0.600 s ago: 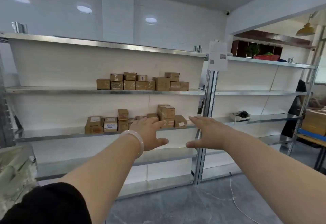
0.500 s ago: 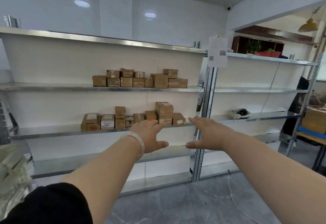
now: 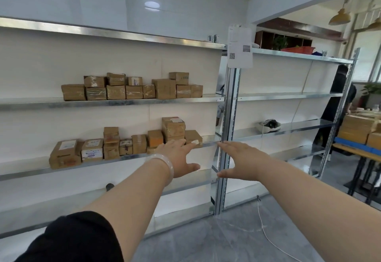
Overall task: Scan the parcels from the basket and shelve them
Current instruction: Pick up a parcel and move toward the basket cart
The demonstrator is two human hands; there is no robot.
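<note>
Galvanised shelving (image 3: 123,103) lines a white stockroom, cardboard parcels (image 3: 134,92) stacked on two tiers, as a person's left hand (image 3: 178,156) and right hand (image 3: 241,160) are held out empty, fingers straight and spread, before the lower row.

The light is bright and even, with only faint shadows under the parcels (image 3: 132,88). Two oval glare patches sit on the glossy white wall (image 3: 185,14), and the metal shelves (image 3: 115,102) shine along their front edges. Daylight washes out the window (image 3: 367,59) at the right edge. Wide-angle distortion bows the shelves toward both side edges. The black sleeve (image 3: 76,239) in the bottom left corner is soft.
</note>
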